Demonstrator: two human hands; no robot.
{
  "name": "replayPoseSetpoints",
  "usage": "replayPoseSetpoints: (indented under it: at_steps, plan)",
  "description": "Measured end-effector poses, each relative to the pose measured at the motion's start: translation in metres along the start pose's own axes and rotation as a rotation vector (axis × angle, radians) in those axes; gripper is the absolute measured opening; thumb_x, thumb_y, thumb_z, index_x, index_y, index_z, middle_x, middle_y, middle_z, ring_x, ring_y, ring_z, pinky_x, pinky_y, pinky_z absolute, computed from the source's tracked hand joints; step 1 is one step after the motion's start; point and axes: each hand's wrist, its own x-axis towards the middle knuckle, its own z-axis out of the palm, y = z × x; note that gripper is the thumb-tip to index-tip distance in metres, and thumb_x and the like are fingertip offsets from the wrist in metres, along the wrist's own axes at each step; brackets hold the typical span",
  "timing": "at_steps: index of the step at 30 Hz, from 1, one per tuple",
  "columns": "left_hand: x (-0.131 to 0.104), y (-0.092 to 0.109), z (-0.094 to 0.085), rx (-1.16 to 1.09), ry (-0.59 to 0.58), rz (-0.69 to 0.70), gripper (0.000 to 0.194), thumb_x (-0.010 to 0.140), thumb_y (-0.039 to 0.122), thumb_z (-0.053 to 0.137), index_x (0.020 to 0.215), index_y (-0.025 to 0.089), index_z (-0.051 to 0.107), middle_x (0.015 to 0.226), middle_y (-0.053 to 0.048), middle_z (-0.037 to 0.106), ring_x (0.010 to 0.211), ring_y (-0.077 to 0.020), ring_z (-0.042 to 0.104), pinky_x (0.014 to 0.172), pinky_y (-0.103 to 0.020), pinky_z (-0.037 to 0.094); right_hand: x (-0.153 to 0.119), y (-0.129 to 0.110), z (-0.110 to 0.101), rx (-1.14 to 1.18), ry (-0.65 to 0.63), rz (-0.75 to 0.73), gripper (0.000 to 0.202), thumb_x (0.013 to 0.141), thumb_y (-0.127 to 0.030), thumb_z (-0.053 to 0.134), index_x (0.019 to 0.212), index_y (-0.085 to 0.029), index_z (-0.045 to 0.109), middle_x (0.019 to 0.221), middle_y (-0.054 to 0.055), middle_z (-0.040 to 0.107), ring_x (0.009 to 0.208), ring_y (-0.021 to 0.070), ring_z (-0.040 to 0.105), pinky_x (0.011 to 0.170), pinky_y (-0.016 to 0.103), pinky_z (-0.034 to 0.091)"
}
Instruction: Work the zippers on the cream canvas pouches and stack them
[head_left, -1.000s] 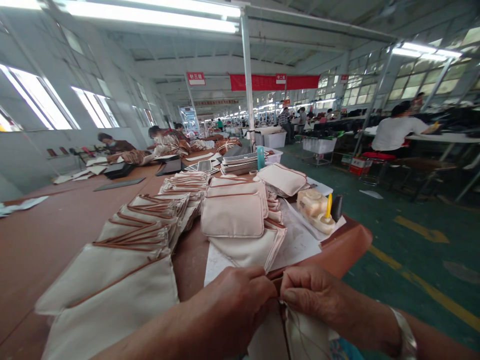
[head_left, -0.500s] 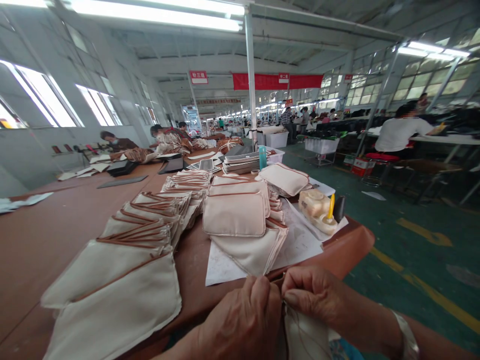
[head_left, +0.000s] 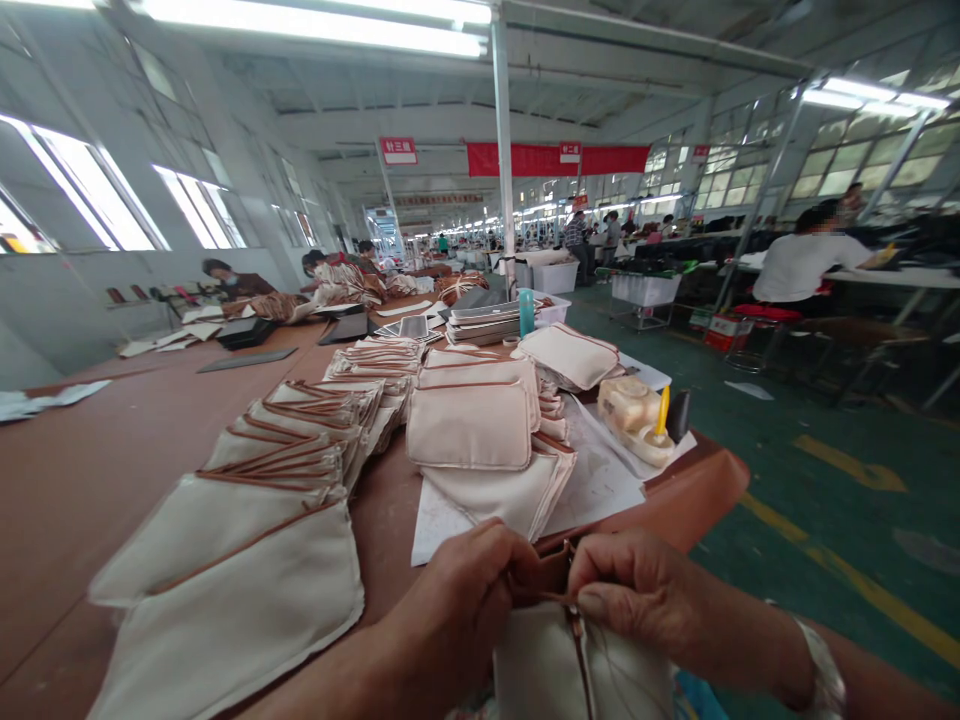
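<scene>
A cream fabric pouch (head_left: 534, 662) with brown trim is at the bottom middle, a dark brown seam or zipper line running down its front. My left hand (head_left: 450, 625) is closed on the pouch's brown upper edge at its left; the fingertips are partly hidden. At the right of that edge, my right hand (head_left: 652, 605) pinches the trim between thumb and forefinger. A thin loose thread hangs over the cream cloth under my right hand. Between the hands the brown top edges stand apart. The pouch's lower end is cut off by the frame.
Stacked cream pieces (head_left: 469, 425) lie on white paper ahead, with another fanned row (head_left: 247, 600) at left. A glue-like container (head_left: 630, 405) with a yellow stick stands near the brown table's right corner. Co-workers sit farther off at left and right.
My left hand has moved left, away from my right hand, and turned. More of the pouch's cream front and brown top edge now shows between them. My right hand stays nearly in place.
</scene>
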Motion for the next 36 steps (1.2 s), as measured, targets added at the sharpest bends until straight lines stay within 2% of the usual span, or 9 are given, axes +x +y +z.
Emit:
replayPoseSetpoints:
  at_steps: [3, 7, 10, 13, 16, 19, 22, 30, 36]
  plan:
    - [0.005, 0.003, -0.011, -0.303, -0.180, -0.168, 0.028, 0.092, 0.022, 0.038, 0.096, 0.014, 0.065, 0.075, -0.001, 0.055, 0.056, -0.0101, 0.045, 0.048, -0.019, 0.034, 0.000, -0.004, 0.000, -0.005, -0.021, -0.009, 0.033, 0.093, -0.042, 0.057, 0.087, -0.010, 0.063, 0.079, 0.002, 0.055, 0.068, 0.0117, 0.041, 0.060, 0.022, 0.032]
    - [0.014, 0.000, -0.014, -0.476, -0.285, -0.205, 0.052, 0.096, 0.054, 0.040, 0.084, 0.010, 0.065, 0.063, 0.001, 0.047, 0.048, -0.0079, 0.034, 0.042, -0.020, 0.025, 0.000, -0.005, 0.000, -0.046, -0.025, -0.008, 0.028, 0.092, -0.038, 0.057, 0.088, -0.011, 0.062, 0.079, 0.001, 0.054, 0.068, 0.0122, 0.041, 0.061, 0.023, 0.033]
    - [0.018, -0.005, -0.014, -0.561, -0.350, -0.252, 0.047, 0.087, 0.058, 0.058, 0.075, 0.012, 0.060, 0.056, 0.005, 0.038, 0.047, -0.0071, 0.027, 0.042, -0.022, 0.019, 0.000, -0.007, -0.001, -0.059, -0.039, -0.007, 0.025, 0.092, -0.035, 0.058, 0.089, -0.011, 0.063, 0.078, 0.000, 0.054, 0.067, 0.0116, 0.041, 0.059, 0.022, 0.033]
    - [0.017, -0.008, -0.014, -0.619, -0.404, -0.267, 0.044, 0.084, 0.054, 0.064, 0.079, 0.011, 0.062, 0.059, 0.004, 0.040, 0.050, -0.0072, 0.027, 0.045, -0.022, 0.018, 0.000, -0.008, -0.003, -0.041, -0.054, -0.012, 0.021, 0.091, -0.031, 0.059, 0.088, -0.011, 0.063, 0.076, 0.000, 0.054, 0.067, 0.0112, 0.041, 0.059, 0.022, 0.032]
    - [0.015, -0.007, -0.009, -0.666, -0.372, -0.235, 0.033, 0.083, 0.042, 0.064, 0.083, 0.010, 0.065, 0.065, 0.002, 0.045, 0.056, -0.0081, 0.032, 0.050, -0.021, 0.023, 0.001, -0.007, -0.003, -0.031, -0.056, -0.017, 0.019, 0.089, -0.030, 0.061, 0.089, -0.011, 0.064, 0.077, 0.000, 0.056, 0.067, 0.0115, 0.042, 0.060, 0.022, 0.033]
    - [0.014, -0.005, 0.003, -0.793, -0.271, -0.286, 0.015, 0.068, 0.023, 0.068, 0.076, 0.012, 0.063, 0.065, 0.001, 0.050, 0.056, -0.0089, 0.037, 0.052, -0.021, 0.027, 0.002, -0.006, -0.002, -0.013, -0.058, -0.034, 0.018, 0.087, -0.029, 0.062, 0.087, -0.012, 0.063, 0.079, 0.001, 0.058, 0.069, 0.0125, 0.045, 0.061, 0.023, 0.035]
    - [0.015, -0.002, 0.010, -0.979, -0.201, -0.346, 0.017, 0.051, 0.013, 0.063, 0.068, 0.012, 0.062, 0.063, 0.000, 0.054, 0.054, -0.0101, 0.041, 0.052, -0.022, 0.029, 0.003, -0.006, -0.001, -0.009, -0.038, -0.055, 0.014, 0.085, -0.027, 0.063, 0.084, -0.013, 0.062, 0.083, 0.002, 0.060, 0.072, 0.0137, 0.048, 0.063, 0.024, 0.038]
    - [0.020, 0.006, 0.000, -0.826, -0.200, -0.454, 0.021, 0.062, 0.028, 0.062, 0.067, 0.009, 0.067, 0.059, -0.001, 0.048, 0.053, -0.0102, 0.034, 0.050, -0.024, 0.023, 0.001, -0.010, 0.002, -0.206, 0.037, 0.009, 0.003, 0.082, -0.015, 0.062, 0.083, -0.015, 0.064, 0.078, 0.001, 0.062, 0.068, 0.0122, 0.049, 0.063, 0.022, 0.041]
    - [0.012, 0.012, 0.009, -0.854, -0.121, -0.337, 0.018, 0.057, 0.025, 0.062, 0.066, 0.010, 0.065, 0.057, 0.000, 0.048, 0.051, -0.0085, 0.032, 0.049, -0.023, 0.021, 0.002, -0.015, -0.002, -0.137, -0.039, -0.066, 0.011, 0.086, -0.025, 0.062, 0.086, -0.014, 0.063, 0.084, 0.003, 0.063, 0.072, 0.0135, 0.051, 0.065, 0.023, 0.042]
